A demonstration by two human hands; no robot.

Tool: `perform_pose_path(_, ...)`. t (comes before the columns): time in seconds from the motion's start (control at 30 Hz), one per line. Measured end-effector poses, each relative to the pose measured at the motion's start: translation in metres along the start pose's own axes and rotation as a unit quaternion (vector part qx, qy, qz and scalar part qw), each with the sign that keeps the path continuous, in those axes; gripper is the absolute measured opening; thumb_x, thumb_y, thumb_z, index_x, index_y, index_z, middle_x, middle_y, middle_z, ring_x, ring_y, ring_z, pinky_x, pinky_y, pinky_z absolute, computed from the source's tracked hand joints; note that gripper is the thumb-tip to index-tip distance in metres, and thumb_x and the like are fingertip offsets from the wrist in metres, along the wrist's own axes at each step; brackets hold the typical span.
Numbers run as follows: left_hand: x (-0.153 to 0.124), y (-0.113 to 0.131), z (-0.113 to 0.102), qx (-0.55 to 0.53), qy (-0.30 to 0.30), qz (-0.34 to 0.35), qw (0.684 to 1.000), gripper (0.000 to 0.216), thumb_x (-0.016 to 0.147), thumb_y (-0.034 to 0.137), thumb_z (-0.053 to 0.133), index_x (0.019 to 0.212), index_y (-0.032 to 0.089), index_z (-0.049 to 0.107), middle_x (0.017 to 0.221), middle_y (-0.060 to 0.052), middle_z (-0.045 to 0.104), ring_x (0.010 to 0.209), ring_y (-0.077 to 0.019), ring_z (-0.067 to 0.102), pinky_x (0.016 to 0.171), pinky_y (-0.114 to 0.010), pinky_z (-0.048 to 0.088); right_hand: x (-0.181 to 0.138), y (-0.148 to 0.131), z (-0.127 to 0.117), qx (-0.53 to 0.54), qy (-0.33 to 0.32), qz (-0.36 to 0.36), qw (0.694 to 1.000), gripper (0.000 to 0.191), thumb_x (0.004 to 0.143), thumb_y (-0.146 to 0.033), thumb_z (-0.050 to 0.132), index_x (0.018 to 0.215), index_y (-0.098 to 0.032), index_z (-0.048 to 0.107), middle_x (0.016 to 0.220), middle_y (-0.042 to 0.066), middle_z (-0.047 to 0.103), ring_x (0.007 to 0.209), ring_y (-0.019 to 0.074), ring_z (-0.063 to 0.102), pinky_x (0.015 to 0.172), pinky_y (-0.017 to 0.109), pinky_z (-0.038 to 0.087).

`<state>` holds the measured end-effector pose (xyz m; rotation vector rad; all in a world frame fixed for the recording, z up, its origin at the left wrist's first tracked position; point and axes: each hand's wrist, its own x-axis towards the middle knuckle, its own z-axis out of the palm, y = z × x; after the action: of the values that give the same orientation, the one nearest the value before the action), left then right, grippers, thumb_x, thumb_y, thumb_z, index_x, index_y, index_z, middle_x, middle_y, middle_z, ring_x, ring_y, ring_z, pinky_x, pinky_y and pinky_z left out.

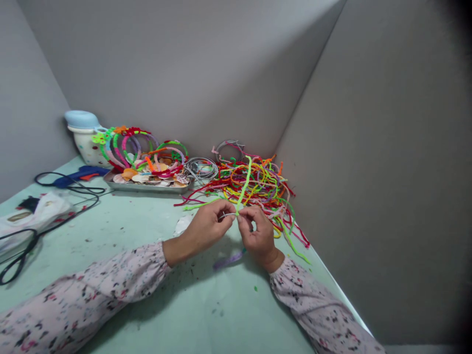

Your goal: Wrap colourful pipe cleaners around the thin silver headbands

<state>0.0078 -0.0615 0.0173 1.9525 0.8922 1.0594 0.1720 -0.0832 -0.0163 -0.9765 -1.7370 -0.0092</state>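
Note:
My left hand is closed in a pinch on a thin pale wire, its fingertips meeting those of the other hand. Opposite it, my right hand pinches a bright green pipe cleaner where it crosses the wire. The long free end of the green piece stands up and away from me. Beneath the hands, a blurred purple fuzzy strip shows; whether it joins the wire is hidden. Just beyond lies a tangled heap of multicoloured pipe cleaners.
A metal tray holds shells and fuzzy-wrapped hoops. Coiled wire hoops lie beside it. At left are a lidded container, a blue tool, a black cable and a plastic bag. Walls stand behind and right.

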Motion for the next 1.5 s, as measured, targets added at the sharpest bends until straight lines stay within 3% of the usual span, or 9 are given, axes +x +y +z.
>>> perform_pose_path(0.27,0.0006,0.0062,-0.0019,0.072,0.038,0.043,0.996,0.01,0.079,0.019,0.055,0.085,0.017,0.063,0.078,-0.002,0.059,0.07,-0.0127,0.051,0.063,-0.024,0.039,0.0011,-0.0006,0.0,-0.008,0.024,-0.023,0.999,0.012,0.083,-0.012,0.055,0.092,-0.021,0.056,0.078,0.002,0.055,0.064,0.0139,0.049,0.06,0.028,0.044)
perform_pose_path(0.93,-0.0006,0.001,-0.0001,-0.011,0.014,0.01,1.0,0.01,0.079,0.022,0.054,0.086,0.017,0.06,0.074,-0.001,0.058,0.067,-0.012,0.051,0.061,-0.023,0.04,-0.0005,-0.0022,0.0009,-0.022,0.027,-0.054,0.998,0.018,0.084,-0.009,0.053,0.096,-0.023,0.057,0.082,0.004,0.06,0.073,0.0167,0.056,0.064,0.031,0.048)
perform_pose_path(1.2,-0.0013,0.0045,-0.0015,0.038,0.021,0.04,0.998,0.008,0.081,0.02,0.053,0.081,0.017,0.06,0.074,0.0,0.056,0.069,-0.0123,0.05,0.062,-0.023,0.039,-0.0011,-0.0032,0.0009,-0.017,0.029,-0.056,0.998,0.022,0.084,-0.008,0.053,0.099,-0.023,0.058,0.085,0.005,0.061,0.077,0.0176,0.058,0.066,0.032,0.049)
perform_pose_path(1.5,-0.0029,0.0047,-0.0007,0.04,0.024,0.029,0.999,0.008,0.082,0.022,0.052,0.081,0.017,0.059,0.071,0.0,0.056,0.066,-0.0126,0.049,0.061,-0.023,0.038,0.0004,-0.0053,-0.0007,-0.029,-0.001,-0.047,0.998,0.019,0.086,-0.01,0.048,0.098,-0.022,0.056,0.085,0.005,0.06,0.077,0.0185,0.057,0.067,0.032,0.048)
